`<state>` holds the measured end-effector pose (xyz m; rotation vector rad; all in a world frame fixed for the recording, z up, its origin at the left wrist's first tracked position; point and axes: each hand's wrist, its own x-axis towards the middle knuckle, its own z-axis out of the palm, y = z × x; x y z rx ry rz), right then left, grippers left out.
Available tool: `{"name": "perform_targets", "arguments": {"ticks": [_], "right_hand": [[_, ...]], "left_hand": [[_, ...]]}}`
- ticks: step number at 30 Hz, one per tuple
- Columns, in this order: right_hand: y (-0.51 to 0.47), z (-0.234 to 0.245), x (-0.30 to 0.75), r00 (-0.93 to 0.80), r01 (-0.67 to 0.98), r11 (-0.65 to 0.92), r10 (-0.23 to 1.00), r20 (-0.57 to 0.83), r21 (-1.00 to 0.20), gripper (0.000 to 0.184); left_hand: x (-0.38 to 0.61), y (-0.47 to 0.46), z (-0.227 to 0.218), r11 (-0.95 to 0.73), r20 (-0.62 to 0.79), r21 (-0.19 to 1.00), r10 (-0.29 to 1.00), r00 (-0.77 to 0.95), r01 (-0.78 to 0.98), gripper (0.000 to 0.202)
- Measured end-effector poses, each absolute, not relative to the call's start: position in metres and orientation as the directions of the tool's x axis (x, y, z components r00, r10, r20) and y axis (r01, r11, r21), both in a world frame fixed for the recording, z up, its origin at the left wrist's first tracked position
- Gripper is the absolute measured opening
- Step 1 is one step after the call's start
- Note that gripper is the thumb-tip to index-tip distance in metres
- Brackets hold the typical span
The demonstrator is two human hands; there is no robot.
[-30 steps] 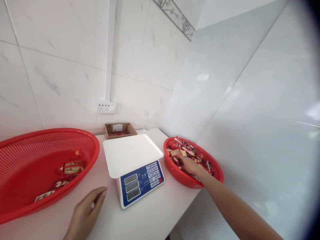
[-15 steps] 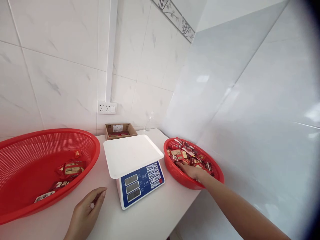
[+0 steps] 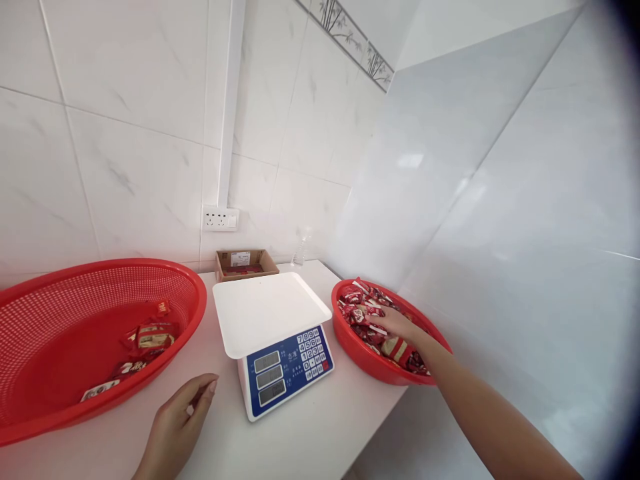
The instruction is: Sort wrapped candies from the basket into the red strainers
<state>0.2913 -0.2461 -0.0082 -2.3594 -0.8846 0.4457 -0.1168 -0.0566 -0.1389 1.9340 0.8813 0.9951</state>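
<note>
My right hand [image 3: 396,323] reaches into the smaller red plastic basket [image 3: 359,348] on the right. Its fingers are closed around a few red-wrapped snack packets [image 3: 364,315] at the top of the pile; the fingertips are partly hidden. Many more packets in red, white and tan wrappers fill this basket. My left hand [image 3: 183,420] hovers or rests at the table's front, fingers curled towards the thumb and nothing visible in them. Between the hands stands a digital weighing scale [image 3: 287,370], its white pan [image 3: 270,312] bare.
At the left is a larger red basket [image 3: 193,293] with several packets [image 3: 155,337] at its right side. Behind the scale sit a small cardboard box [image 3: 247,261] and a clear plastic bottle [image 3: 301,248]. A wall socket [image 3: 221,219] is above the white table [image 3: 300,427].
My right hand has shifted up and back within the right basket, now with red packets at its fingers. The left hand keeps its curled pose. The view has shifted slightly.
</note>
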Motion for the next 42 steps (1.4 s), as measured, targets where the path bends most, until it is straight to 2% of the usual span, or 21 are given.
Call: {"name": "perform_targets", "arguments": {"ticks": [2, 4, 8, 12, 14, 17, 20, 25, 29, 33, 37, 39, 42], "right_hand": [[-0.248, 0.0, 0.288, 0.713, 0.409, -0.607, 0.679, -0.177, -0.681, 0.049], [-0.249, 0.006, 0.286, 0.729, 0.345, -0.591, 0.658, -0.188, -0.729, 0.049], [-0.243, 0.011, 0.284, 0.78, 0.274, -0.514, 0.613, -0.125, -0.813, 0.049], [-0.217, 0.015, 0.275, 0.756, 0.314, -0.424, 0.653, -0.047, -0.85, 0.046], [-0.195, 0.015, 0.263, 0.713, 0.392, -0.4, 0.701, -0.001, -0.828, 0.042], [-0.154, 0.01, 0.236, 0.608, 0.574, -0.383, 0.792, 0.063, -0.724, 0.032], [-0.113, -0.001, 0.202, 0.505, 0.66, -0.383, 0.863, 0.005, -0.646, 0.026], [-0.069, -0.012, 0.154, 0.388, 0.701, -0.35, 0.918, -0.079, -0.622, 0.034], [-0.058, -0.006, 0.137, 0.359, 0.699, -0.348, 0.926, -0.115, -0.625, 0.038], [-0.055, 0.002, 0.133, 0.346, 0.654, -0.321, 0.932, -0.106, -0.684, 0.023], [-0.054, 0.003, 0.136, 0.348, 0.535, -0.378, 0.914, -0.211, -0.755, 0.032], [-0.053, 0.0, 0.141, 0.38, 0.562, -0.407, 0.9, -0.213, -0.72, 0.033], [-0.05, -0.008, 0.152, 0.434, 0.689, -0.425, 0.891, -0.135, -0.587, 0.026]], "left_hand": [[-0.116, -0.056, -0.139, -0.461, 0.327, 0.86, 0.827, 0.458, 0.218, 0.032], [-0.115, -0.056, -0.14, -0.462, 0.33, 0.862, 0.824, 0.46, 0.21, 0.031], [-0.116, -0.056, -0.141, -0.471, 0.34, 0.859, 0.819, 0.463, 0.202, 0.029], [-0.116, -0.058, -0.138, -0.474, 0.337, 0.858, 0.811, 0.478, 0.199, 0.028], [-0.115, -0.06, -0.135, -0.477, 0.336, 0.856, 0.806, 0.487, 0.198, 0.028], [-0.114, -0.062, -0.133, -0.486, 0.344, 0.853, 0.798, 0.494, 0.191, 0.027], [-0.113, -0.064, -0.132, -0.497, 0.363, 0.85, 0.792, 0.491, 0.173, 0.026], [-0.114, -0.066, -0.128, -0.507, 0.382, 0.845, 0.794, 0.473, 0.169, 0.024], [-0.114, -0.067, -0.127, -0.505, 0.387, 0.848, 0.795, 0.467, 0.157, 0.023], [-0.114, -0.067, -0.128, -0.494, 0.376, 0.855, 0.8, 0.468, 0.157, 0.022], [-0.114, -0.065, -0.131, -0.485, 0.378, 0.864, 0.802, 0.462, 0.136, 0.022], [-0.114, -0.064, -0.132, -0.486, 0.379, 0.864, 0.802, 0.461, 0.134, 0.022], [-0.114, -0.064, -0.131, -0.484, 0.377, 0.864, 0.805, 0.458, 0.141, 0.021]]}}
